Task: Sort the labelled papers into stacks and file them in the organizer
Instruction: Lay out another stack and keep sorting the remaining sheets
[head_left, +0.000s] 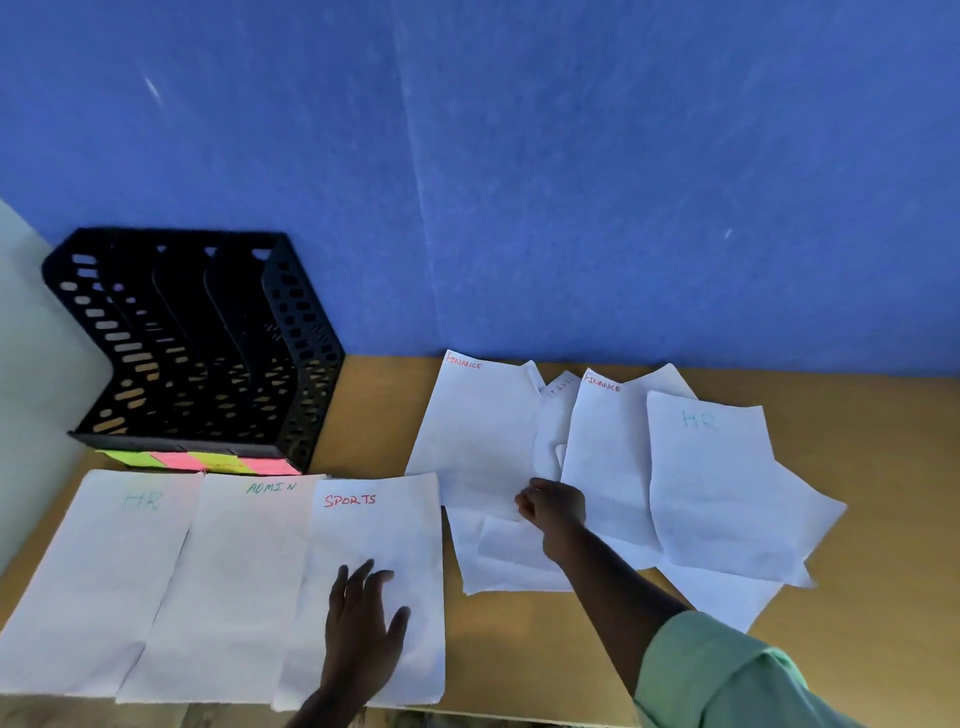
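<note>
While the left hand (363, 618) lies flat on the SPORTS sheet (379, 540), the right hand (553, 506) pinches a FINANCE sheet's (478, 431) edge.

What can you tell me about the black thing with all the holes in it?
The black file organizer looks like plastic, with oval holes punched through its curved side walls and dividers. The dividers split it into upright slots, and no papers show in them. It stands on the wooden table at the far left, against the blue wall. Green, pink and yellow sticky notes run along its front base edge. Neither hand touches it.
</note>
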